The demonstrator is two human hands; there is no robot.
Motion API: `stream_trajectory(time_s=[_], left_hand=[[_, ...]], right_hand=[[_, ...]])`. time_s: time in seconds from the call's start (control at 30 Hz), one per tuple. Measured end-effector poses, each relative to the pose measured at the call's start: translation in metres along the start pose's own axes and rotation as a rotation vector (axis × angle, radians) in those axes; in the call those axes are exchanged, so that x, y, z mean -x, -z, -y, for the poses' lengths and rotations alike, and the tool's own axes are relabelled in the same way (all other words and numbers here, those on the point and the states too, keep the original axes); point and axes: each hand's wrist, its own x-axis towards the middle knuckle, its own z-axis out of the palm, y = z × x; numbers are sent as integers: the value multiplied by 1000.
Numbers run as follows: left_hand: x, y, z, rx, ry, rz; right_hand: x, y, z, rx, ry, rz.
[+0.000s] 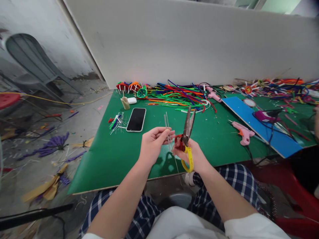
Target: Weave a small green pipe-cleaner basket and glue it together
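My left hand [157,143] is over the middle of the green table, its thumb and fingers pinching thin, clear sticks [166,120] that stand nearly upright. A thin strand runs down from there past the table's front edge. Close on the right, my right hand [190,153] is wrapped around scissors [187,131] with one red and one yellow handle. The scissors' blades point away from me and are slightly apart. Whether the fingertips of my right hand also touch the strand, I cannot make out.
Beyond my left hand lies a phone [136,119], beside a small pile of pipe-cleaner scraps [116,122]. Colourful pipe cleaners [174,93] lie along the back panel. To the right are a pink glue gun [243,132] and a blue board [261,127]. Another person's hand [316,122] shows at the right edge.
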Motion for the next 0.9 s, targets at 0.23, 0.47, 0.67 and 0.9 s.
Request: stream_trajectory(time_s=[0.23, 0.47, 0.67, 0.9], left_hand=[[-1, -1, 2, 12, 24, -7], [-1, -1, 2, 55, 19, -3], [-1, 0, 1, 78, 44, -13], [-1, 0, 1, 68, 35, -16]], right_hand=[[0, 1, 1, 72, 3, 28], [1, 0, 0, 56, 1, 48], [1, -1, 0, 59, 0, 34], [0, -2, 3, 66, 17, 19]])
